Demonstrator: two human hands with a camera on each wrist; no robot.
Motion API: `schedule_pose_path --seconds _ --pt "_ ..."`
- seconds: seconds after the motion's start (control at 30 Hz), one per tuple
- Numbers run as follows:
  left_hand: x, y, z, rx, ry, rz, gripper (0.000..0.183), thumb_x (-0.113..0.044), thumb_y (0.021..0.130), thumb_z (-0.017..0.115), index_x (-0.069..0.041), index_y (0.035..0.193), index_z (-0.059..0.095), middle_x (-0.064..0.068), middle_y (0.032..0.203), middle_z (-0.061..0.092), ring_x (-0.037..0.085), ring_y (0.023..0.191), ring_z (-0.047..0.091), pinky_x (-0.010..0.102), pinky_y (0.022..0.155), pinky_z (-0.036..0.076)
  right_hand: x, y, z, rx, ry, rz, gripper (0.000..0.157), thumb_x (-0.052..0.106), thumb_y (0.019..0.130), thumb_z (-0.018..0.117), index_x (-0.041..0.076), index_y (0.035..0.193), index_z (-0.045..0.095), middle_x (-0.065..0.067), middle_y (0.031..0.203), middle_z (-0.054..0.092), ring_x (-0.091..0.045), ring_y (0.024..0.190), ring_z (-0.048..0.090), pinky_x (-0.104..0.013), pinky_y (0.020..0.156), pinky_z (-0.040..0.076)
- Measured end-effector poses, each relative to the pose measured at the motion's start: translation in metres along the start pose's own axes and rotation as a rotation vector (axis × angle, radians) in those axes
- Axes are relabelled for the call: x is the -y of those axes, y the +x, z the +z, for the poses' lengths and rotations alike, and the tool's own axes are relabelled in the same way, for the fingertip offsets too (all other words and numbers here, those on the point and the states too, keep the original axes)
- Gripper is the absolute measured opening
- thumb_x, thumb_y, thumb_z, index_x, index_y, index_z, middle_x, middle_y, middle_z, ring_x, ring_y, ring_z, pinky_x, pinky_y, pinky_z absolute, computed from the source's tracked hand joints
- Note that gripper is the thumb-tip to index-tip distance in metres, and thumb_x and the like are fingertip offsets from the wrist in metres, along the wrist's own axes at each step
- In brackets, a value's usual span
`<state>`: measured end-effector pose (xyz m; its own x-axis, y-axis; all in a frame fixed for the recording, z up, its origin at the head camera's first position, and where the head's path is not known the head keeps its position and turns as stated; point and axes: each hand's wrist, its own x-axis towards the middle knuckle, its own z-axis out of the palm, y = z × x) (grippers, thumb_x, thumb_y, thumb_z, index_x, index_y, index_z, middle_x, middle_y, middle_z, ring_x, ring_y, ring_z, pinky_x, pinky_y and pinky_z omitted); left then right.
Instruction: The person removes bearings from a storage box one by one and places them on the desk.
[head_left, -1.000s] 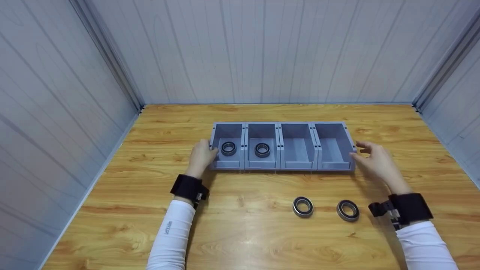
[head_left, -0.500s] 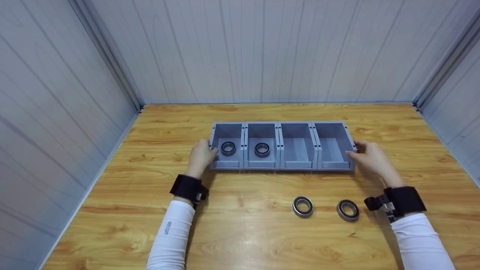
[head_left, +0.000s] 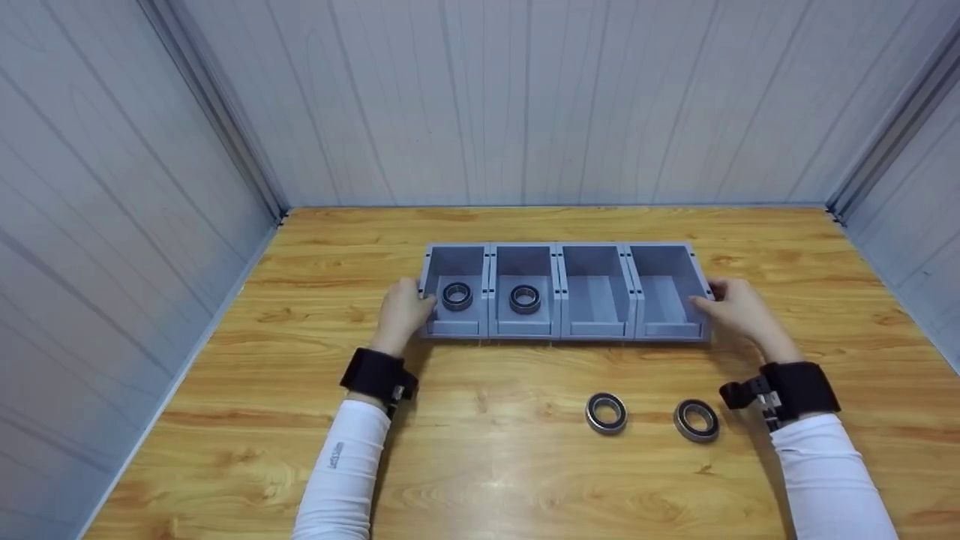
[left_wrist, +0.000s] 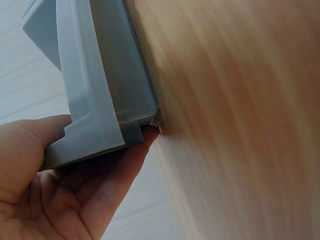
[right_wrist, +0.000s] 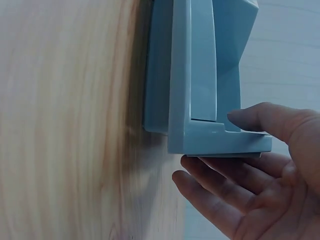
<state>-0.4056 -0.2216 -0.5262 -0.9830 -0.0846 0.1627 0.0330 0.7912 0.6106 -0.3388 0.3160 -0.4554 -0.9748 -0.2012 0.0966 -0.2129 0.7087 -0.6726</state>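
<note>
A row of several joined grey storage bins [head_left: 523, 330] stands on the wooden table. My left hand [head_left: 400, 315] grips the outer wall of the leftmost bin, thumb over the rim; in the left wrist view its fingers [left_wrist: 107, 195] reach under the bin's edge. At the other end, my right hand [head_left: 744, 309] pinches the outer wall of the rightmost bin. The right wrist view shows that thumb [right_wrist: 255, 116] inside and the fingers outside. One ball bearing [head_left: 445, 302] lies in the leftmost bin, another bearing [head_left: 514, 305] in the bin beside it. The two right-hand bins hold nothing.
Two more bearings lie flat on the table [head_left: 495, 480] in front of the bins: one bearing [head_left: 592, 423] near the middle and one bearing [head_left: 683, 430] close to the right wrist's camera band. Pale panels [head_left: 495, 105] wall in the back and both sides.
My right hand has closed in on the rightmost bin's wall, its thumb now over the rim, and the right forearm has shifted left. The left hand, bins and bearings look unmoved.
</note>
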Motion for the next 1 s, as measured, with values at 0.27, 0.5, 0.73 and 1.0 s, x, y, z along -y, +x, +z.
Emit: schedule_pose_path --seconds 0.27,0.5,0.73,1.0 --pt "-0.01 -0.008 -0.007 -0.009 -0.015 -0.001 0.013 -0.008 0.094 0.075 0.005 0.097 0.075 0.019 0.093 0.076 0.029 0.081 0.067 0.043 0.072 0.059 0.0 0.005 0.0 0.024 0.038 0.031 0.045 0.005 0.108 0.063 -0.027 0.139 0.056 -0.043 0.114 0.07 -0.015 0.084 0.067 -0.019 0.068 0.052" --pt "0.006 0.004 0.003 0.015 -0.023 0.003 0.016 -0.011 0.096 0.076 0.004 0.1 0.075 0.017 0.094 0.075 0.029 0.081 0.068 0.043 0.072 0.059 -0.003 0.008 0.001 -0.006 0.052 0.035 0.04 0.003 0.107 0.062 -0.029 0.131 0.059 -0.035 0.099 0.074 -0.011 0.073 0.063 -0.019 0.064 0.049" --pt "0.014 0.011 0.006 0.036 -0.031 -0.004 0.015 -0.013 0.096 0.075 0.001 0.098 0.074 0.014 0.09 0.073 0.027 0.079 0.067 0.043 0.072 0.059 -0.007 0.009 0.004 0.017 0.067 0.052 0.034 0.006 0.107 0.058 -0.027 0.115 0.062 0.003 0.066 0.053 -0.005 0.053 0.041 -0.021 0.054 0.038" --pt "0.013 0.009 0.006 0.024 -0.012 -0.004 0.016 -0.015 0.097 0.074 0.001 0.099 0.073 0.015 0.092 0.074 0.028 0.079 0.066 0.045 0.074 0.058 -0.005 0.009 0.005 0.044 0.047 0.053 0.041 0.007 0.11 0.055 -0.03 0.129 0.056 0.005 0.064 0.04 -0.005 0.053 0.036 -0.022 0.055 0.036"
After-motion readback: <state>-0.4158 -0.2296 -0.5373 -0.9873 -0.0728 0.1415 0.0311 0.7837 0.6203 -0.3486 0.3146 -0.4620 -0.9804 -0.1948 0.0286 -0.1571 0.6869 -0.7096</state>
